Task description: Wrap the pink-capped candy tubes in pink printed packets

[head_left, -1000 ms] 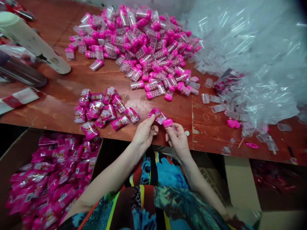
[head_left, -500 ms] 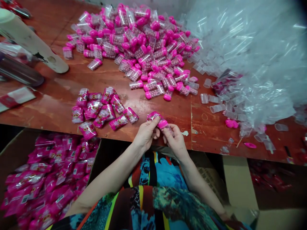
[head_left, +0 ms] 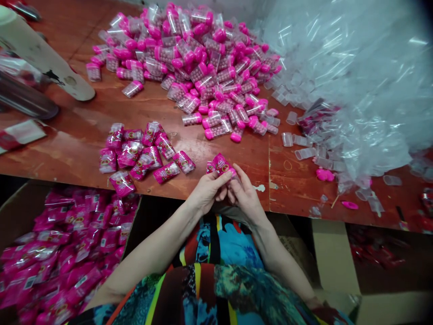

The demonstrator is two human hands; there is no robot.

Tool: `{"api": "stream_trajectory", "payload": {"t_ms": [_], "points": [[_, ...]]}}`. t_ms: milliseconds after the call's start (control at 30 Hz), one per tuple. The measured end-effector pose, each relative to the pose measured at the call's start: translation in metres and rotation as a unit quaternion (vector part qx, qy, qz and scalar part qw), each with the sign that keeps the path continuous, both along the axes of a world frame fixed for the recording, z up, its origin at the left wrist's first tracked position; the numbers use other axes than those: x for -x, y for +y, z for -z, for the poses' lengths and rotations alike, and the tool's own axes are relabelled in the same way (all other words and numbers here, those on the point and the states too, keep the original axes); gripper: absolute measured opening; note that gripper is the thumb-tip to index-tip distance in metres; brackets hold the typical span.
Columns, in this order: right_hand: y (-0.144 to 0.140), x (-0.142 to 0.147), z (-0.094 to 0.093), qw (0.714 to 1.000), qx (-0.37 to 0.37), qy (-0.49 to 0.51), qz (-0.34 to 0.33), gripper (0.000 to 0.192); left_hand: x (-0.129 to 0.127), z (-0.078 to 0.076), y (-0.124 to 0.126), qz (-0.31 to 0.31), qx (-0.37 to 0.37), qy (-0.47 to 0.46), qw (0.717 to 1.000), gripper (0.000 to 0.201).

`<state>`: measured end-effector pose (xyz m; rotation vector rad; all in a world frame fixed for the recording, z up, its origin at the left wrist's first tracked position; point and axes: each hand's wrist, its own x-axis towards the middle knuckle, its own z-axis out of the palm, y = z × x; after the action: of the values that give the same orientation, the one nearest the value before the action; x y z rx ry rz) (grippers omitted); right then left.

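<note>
At the table's front edge my left hand (head_left: 206,192) pinches a small printed pink packet (head_left: 221,163), thumb on top. My right hand (head_left: 248,194) closes around the packet's right end, with the fingertips of both hands almost meeting. The pink-capped candy bottle is largely hidden by the packet and fingers; I cannot tell how far inside it sits. To the left lie several filled pink packets (head_left: 131,153). Beyond my hands is a big heap of clear candy bottles (head_left: 199,72) with pink caps and small pink balls inside.
A large clear plastic bag (head_left: 352,58) with loose clear cups (head_left: 306,153) takes up the right side. A white tumbler (head_left: 43,54) lies at the left. Below the table edge, a carton (head_left: 20,198) holds many pink packets. A cardboard flap (head_left: 334,257) is at lower right.
My right hand has brought the bottle up to the packet, and its cap no longer shows. The packet has turned, with its printed face now up. The view has shifted slightly.
</note>
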<state>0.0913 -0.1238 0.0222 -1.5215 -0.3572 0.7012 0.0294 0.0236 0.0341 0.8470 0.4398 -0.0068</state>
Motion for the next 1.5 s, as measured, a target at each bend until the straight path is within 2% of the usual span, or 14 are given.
{"api": "stream_trajectory", "payload": {"t_ms": [100,167,267,367,467,600,700,800,900,1000,1067,1200,1367,1500], "points": [[0.003,0.001,-0.006,0.993,-0.061,0.099,-0.014,0.093,0.002,-0.004,0.0,0.022,0.008,-0.014,1.0,0.054],[0.004,0.001,-0.008,0.993,-0.062,0.102,-0.018,0.089,0.003,-0.005,0.003,0.03,0.004,-0.014,0.999,0.054],[0.003,0.0,-0.008,1.0,-0.006,0.0,-0.006,0.079,0.004,-0.005,0.008,0.038,-0.005,0.0,0.999,0.052],[0.0,-0.001,-0.004,0.989,0.064,-0.132,0.012,0.07,0.004,-0.002,0.011,0.013,-0.006,0.022,1.0,0.053],[0.0,-0.001,-0.002,0.981,0.092,-0.171,0.024,0.071,0.002,0.001,0.009,-0.02,-0.002,0.041,0.999,0.052],[0.005,0.003,-0.005,0.999,0.02,-0.047,0.01,0.085,0.003,-0.001,0.003,-0.045,-0.005,0.026,0.999,0.052],[0.009,0.005,-0.01,0.994,-0.059,0.087,-0.014,0.092,0.006,-0.004,0.0,-0.002,-0.012,-0.01,1.0,0.061],[0.009,0.008,-0.013,0.985,-0.087,0.147,-0.03,0.093,0.009,-0.006,0.0,0.022,-0.028,-0.019,0.999,0.064],[0.007,0.01,-0.012,0.991,-0.07,0.117,-0.005,0.099,0.01,-0.004,0.003,0.024,-0.039,-0.009,0.999,0.059],[0.003,0.011,-0.007,0.996,-0.044,0.069,0.022,0.103,0.011,0.0,0.004,-0.023,-0.043,0.005,0.999,0.061],[0.001,0.012,-0.005,0.998,-0.032,0.054,0.017,0.098,0.011,0.002,0.003,-0.045,-0.041,0.01,0.998,0.063],[0.0,0.009,-0.003,0.998,-0.04,0.04,0.01,0.093,0.011,0.003,0.004,-0.04,-0.041,0.006,0.998,0.061],[0.003,0.0,-0.002,0.994,-0.046,0.088,-0.043,0.088,0.012,0.001,0.013,-0.029,-0.043,0.021,0.998,0.063],[0.005,0.005,0.005,0.999,-0.014,-0.004,-0.03,0.082,0.008,0.002,0.016,-0.068,-0.016,0.031,0.997,0.069]]}}
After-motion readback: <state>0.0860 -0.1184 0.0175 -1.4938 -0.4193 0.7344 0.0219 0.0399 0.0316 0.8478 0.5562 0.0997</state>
